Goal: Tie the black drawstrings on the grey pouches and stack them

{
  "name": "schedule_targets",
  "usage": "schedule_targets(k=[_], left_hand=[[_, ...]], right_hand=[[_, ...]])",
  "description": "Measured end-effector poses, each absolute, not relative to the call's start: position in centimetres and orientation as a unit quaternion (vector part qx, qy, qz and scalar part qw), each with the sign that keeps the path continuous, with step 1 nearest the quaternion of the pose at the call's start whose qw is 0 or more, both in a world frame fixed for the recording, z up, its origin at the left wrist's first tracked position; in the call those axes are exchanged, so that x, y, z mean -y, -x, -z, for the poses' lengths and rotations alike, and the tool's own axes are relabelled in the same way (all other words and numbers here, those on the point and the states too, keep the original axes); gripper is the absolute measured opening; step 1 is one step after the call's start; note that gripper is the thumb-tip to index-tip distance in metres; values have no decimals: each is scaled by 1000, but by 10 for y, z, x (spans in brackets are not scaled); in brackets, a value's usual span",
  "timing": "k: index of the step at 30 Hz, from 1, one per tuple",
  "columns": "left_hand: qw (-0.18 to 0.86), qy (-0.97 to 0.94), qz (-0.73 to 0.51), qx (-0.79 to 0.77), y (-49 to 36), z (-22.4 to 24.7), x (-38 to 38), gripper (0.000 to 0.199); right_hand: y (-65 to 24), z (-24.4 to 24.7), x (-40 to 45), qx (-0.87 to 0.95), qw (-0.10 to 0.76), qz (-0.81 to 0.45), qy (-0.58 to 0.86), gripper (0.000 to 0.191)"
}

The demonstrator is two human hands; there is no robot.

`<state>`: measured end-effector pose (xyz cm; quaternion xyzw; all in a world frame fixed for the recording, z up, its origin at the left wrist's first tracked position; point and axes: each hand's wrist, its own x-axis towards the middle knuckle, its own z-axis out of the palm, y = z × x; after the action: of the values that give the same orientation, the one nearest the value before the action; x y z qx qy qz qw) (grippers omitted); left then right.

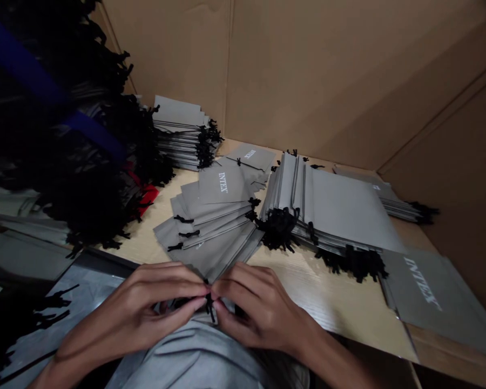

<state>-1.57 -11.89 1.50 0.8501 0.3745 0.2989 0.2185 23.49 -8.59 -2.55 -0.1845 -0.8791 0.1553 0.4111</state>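
- Head view: the left hand [125, 308] and right hand [259, 308] meet, fingers curled nearly shut, pinching a black drawcord [208, 308] at the neck of a grey drawstring pouch [222, 309], held just above the lap.
- Working that cord looks like the step in hand; the next move seems to call for both pinches staying firm.
- A fanned pile of pouches [202, 227] lies just beyond, on the tabletop [308, 286].
- Three more piles sit farther out: a back stack [178, 129], a large pile [340, 210] and a right-hand pile [372, 181], making four; their pouches overlap too much to count.
- One lone INTEX pouch [423, 286] lies at right.
- One black-corded heap [85, 162] sits at left, before a cardboard wall [308, 70].
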Motion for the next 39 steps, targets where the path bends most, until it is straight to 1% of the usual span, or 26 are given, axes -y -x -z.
schedule_targets(k=[4,9,14,17,20,23,24,27,30,33,36,39], left_hand=[[224,-851,-288,-379,19,-12,120,24],[200,-848,-315,-376,15,-5,119,26],[238,-818,-344,-396,8,-2,112,24],[279,-791,-363,-406,5,-1,108,20],[308,-777,-377,-400,5,1,106,19],[306,-773,-383,-403,8,3,108,18],[296,-773,-386,-408,9,4,109,19],[276,-781,-383,-409,14,2,111,21],[284,-796,-368,-388,19,0,110,21],[301,-804,-343,-382,20,3,108,20],[317,-798,-327,-395,16,8,107,19],[320,-790,-338,-400,12,13,106,18]], right_hand=[[-234,26,84,875,412,-180,178,11],[-231,24,83,873,419,-186,167,18],[-228,22,77,875,429,-174,144,20],[-226,23,73,883,431,-135,129,20],[-226,24,70,896,426,-69,104,18],[-226,26,68,902,418,-38,98,18],[-226,25,68,902,414,-52,108,19],[-227,23,67,894,403,-147,130,17],[-229,18,64,886,388,-225,115,14],[-230,14,61,880,373,-275,104,13],[-231,15,61,878,372,-286,98,15],[-232,18,64,895,377,-221,91,18]])
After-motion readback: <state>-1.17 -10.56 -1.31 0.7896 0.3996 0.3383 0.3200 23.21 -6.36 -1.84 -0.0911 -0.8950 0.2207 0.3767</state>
